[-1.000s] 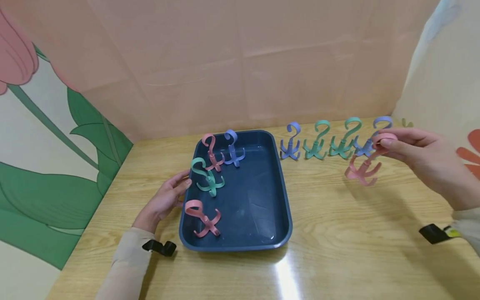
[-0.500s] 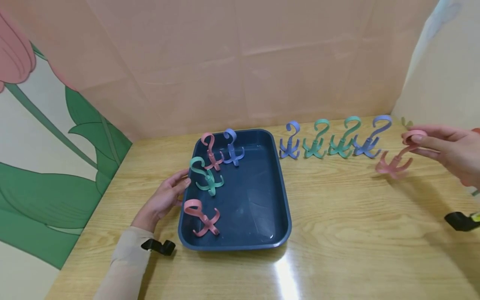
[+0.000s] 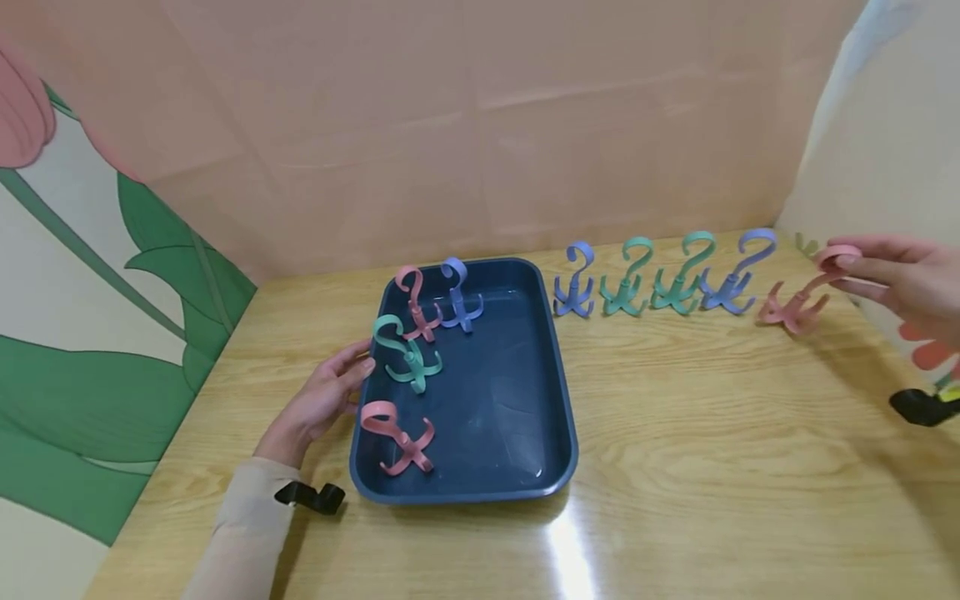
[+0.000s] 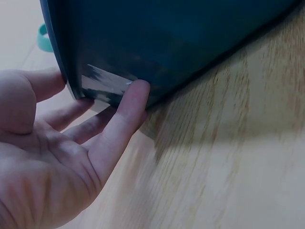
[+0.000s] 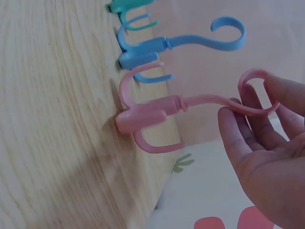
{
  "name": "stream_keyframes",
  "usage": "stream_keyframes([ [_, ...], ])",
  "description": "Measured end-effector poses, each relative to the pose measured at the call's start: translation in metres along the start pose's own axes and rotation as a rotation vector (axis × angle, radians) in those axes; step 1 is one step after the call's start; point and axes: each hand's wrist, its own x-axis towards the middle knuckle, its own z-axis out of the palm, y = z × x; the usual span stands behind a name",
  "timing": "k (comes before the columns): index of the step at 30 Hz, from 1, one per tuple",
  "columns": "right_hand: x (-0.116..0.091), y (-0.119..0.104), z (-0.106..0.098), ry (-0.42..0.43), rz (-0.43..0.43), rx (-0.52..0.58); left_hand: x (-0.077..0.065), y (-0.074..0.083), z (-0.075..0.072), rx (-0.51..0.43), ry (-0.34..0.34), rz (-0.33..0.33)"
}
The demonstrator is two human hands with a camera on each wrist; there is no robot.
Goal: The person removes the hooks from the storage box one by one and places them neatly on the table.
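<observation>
In the head view, my right hand (image 3: 911, 271) pinches the curled top of a pink four-pronged hook (image 3: 792, 313). The right wrist view shows this hook (image 5: 159, 107) upright, its base at the wooden surface and fingers round the curl. Beside it stands a blue-violet hook (image 3: 726, 292), the last of a row with two green hooks (image 3: 677, 292) (image 3: 625, 292) and another blue-violet hook (image 3: 573, 296). My left hand (image 3: 326, 400) holds the left rim of a dark blue tray (image 3: 566, 400); in the left wrist view, thumb at the rim, fingers against the outer wall (image 4: 190, 43).
Inside the tray, along its left side, lie two pink hooks (image 3: 411, 450) (image 3: 420, 317), a green hook (image 3: 412, 362) and a blue-violet hook (image 3: 460, 304). A pinkish sheet (image 3: 480, 150) rises behind the wooden table (image 3: 712, 467). A pale wall (image 3: 892, 150) borders the right side.
My right hand has carried the pink hook rightward, past the end of the row, then back and down to the table beside the blue-violet one. The left hand keeps its hold on the tray.
</observation>
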Motion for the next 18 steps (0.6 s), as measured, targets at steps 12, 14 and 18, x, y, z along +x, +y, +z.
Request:
stream_keyframes([
  [12,0.024,-0.009,-0.003,-0.053,0.034,0.161,0.000,0.000,-0.001,-0.014,0.001,0.012],
  [14,0.027,-0.010,-0.003,-0.035,0.044,0.161,0.000,-0.001,-0.001,-0.015,0.000,0.013],
  [18,0.033,-0.013,-0.001,0.063,0.070,-0.031,0.001,-0.002,-0.001,-0.015,-0.003,0.012],
])
